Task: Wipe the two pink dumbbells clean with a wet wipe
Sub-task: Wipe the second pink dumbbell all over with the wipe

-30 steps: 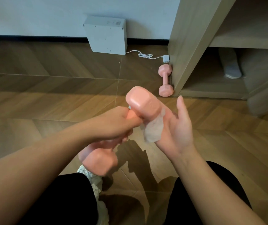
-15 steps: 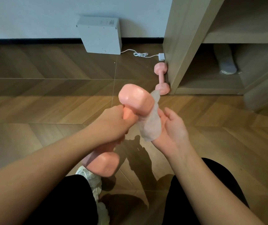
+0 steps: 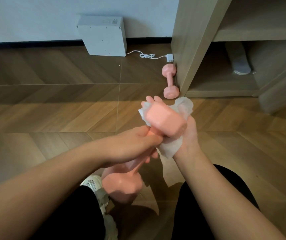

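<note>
Dumbbells first: the held dumbbell (image 3: 166,122) is up in the air in front of the person, tilted so one pink head points up and away and the other hangs low near the knees. The left hand (image 3: 135,144) is clenched around the handle, fingers wrapped right round it. The wet wipe (image 3: 170,148) is draped under and behind the upper head, with one crumpled end sticking up past it and a flat corner hanging down by the wrist. The right hand (image 3: 189,134) cups that upper head through the wipe, and its fingertips (image 3: 151,99) curl over the far side, so it's grasping the wipe against the weight.

The second dumbbell (image 3: 170,80) lies on the wooden floor (image 3: 52,110) further off, just beside the side panel of a wooden shelf unit (image 3: 190,49), maybe touching it, hard to say. Near its far end sits a small white plug (image 3: 170,57) on a white cable (image 3: 147,55), partly bundled, running to a white box (image 3: 104,37) that stands against the wall. Something grey and flat (image 3: 240,61) lies on the unit's bottom shelf, can't tell what. Down low you can see black trousers (image 3: 69,213) and a white sneaker (image 3: 95,184) just beside the dumbbell's lower head.
</note>
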